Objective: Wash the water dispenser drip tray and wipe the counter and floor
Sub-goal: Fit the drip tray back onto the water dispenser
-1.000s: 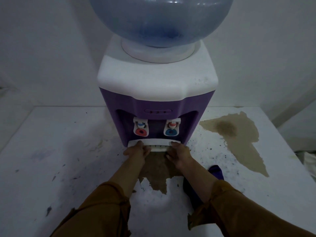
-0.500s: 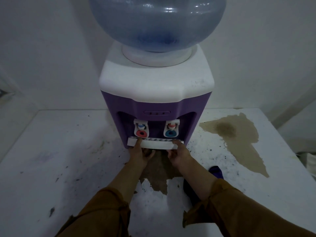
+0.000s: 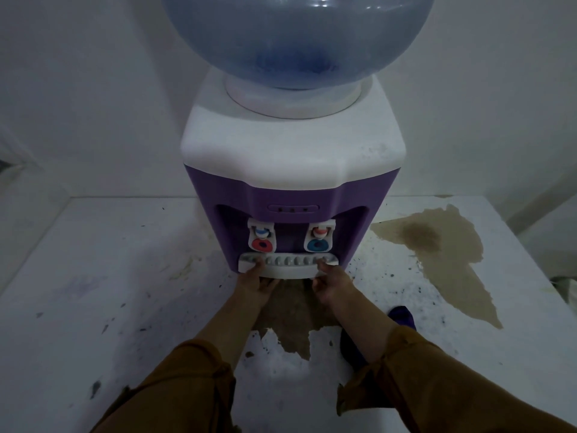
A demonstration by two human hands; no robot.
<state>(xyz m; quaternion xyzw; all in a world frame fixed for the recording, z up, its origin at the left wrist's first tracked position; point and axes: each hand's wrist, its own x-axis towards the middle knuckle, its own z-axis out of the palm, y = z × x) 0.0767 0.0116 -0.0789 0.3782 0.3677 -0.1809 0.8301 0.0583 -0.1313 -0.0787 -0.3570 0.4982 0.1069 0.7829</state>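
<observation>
A purple and white water dispenser (image 3: 290, 170) stands on a white counter (image 3: 93, 292), with a blue bottle on top. Its white drip tray (image 3: 288, 266), with a slotted grille, sticks out from the base below the red and blue taps. My left hand (image 3: 254, 281) grips the tray's left end, thumb on the grille. My right hand (image 3: 331, 281) grips its right end in the same way. The fingers under the tray are hidden.
A brown puddle (image 3: 437, 251) spreads on the counter to the right of the dispenser, and another brown puddle (image 3: 290, 326) lies in front between my forearms. A dark purple cloth (image 3: 402, 317) lies under my right forearm. Black specks dot the counter. Walls close in behind and left.
Both hands have gone from touching the tray's front to gripping its ends, and the tray has slid out from the dispenser, showing its grille. The camera has tilted down slightly.
</observation>
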